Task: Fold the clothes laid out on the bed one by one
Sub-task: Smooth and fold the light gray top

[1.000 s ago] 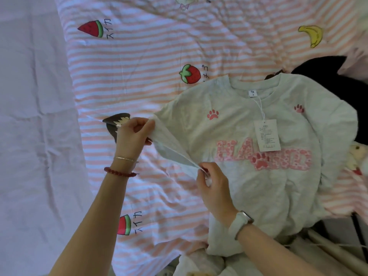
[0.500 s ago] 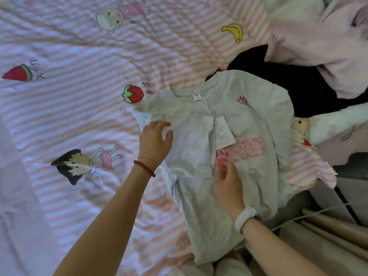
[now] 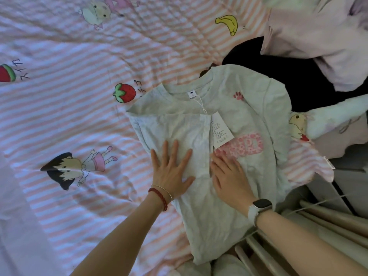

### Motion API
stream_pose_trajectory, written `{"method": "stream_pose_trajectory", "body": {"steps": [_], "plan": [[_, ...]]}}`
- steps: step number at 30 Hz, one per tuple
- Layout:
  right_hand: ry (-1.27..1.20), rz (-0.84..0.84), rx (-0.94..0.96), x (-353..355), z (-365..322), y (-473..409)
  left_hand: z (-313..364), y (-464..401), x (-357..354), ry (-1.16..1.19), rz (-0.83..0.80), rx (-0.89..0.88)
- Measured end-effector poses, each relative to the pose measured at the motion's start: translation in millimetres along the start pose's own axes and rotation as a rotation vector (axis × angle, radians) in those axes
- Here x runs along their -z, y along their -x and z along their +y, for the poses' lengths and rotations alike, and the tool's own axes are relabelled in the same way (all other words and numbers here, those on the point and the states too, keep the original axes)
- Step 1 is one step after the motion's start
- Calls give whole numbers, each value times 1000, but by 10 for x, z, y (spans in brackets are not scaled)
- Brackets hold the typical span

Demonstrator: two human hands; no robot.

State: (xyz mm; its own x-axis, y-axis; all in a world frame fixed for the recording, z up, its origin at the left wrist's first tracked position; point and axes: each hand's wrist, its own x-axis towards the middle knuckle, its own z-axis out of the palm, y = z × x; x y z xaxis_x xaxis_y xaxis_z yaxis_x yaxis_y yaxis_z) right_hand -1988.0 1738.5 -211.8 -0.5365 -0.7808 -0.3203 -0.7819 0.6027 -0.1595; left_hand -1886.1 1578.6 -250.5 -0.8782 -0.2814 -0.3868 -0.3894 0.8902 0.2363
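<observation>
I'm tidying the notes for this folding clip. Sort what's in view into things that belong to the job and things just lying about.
Job in hand:
- grey sweatshirt, one side folded in
- left hand and right hand, flat on it
- pale pink garment and black garment, possibly next

Lying about:
- striped bedsheet
- hang tag
- plush toy

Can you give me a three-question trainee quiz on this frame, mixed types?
1. True or false: the left hand lies flat on the folded-over part of the grey shirt.
2. What hangs from the collar? A) paper tag B) key C) ribbon
3. Fill in: the right hand wears a ____ on its wrist.

Key: 1 true; 2 A; 3 watch.
</observation>
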Motion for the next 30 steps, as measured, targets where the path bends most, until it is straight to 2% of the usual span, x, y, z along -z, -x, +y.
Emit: {"method": "stream_pose_trajectory", "body": {"steps": [2, 5, 9, 14, 18, 22, 26, 30], "plan": [[-182, 117, -55, 73, 146, 58, 104, -66, -35, -18, -23, -38], [-348, 272, -304, 177, 472, 70, 257, -215, -47, -29, -27, -56], [-465, 357, -552, 334, 970, 11, 485, -464, 61, 42, -66, -39], [-557, 428, -687, 488, 1527, -171, 709, -736, 227, 142, -100, 5], [-751, 410, -597, 632, 1806, -457, 996, -911, 372, 212, -70, 21], [-929, 299, -539, 750, 1979, -780, 1274, -1080, 457, 237, -48, 0], [-942, 113, -416, 808, 2090, -877, 1475, -1291, 595, 310, 10, -39], [-881, 107, -231, 813, 2131, -760, 1586, -1625, 850, 464, 155, -107]]}}
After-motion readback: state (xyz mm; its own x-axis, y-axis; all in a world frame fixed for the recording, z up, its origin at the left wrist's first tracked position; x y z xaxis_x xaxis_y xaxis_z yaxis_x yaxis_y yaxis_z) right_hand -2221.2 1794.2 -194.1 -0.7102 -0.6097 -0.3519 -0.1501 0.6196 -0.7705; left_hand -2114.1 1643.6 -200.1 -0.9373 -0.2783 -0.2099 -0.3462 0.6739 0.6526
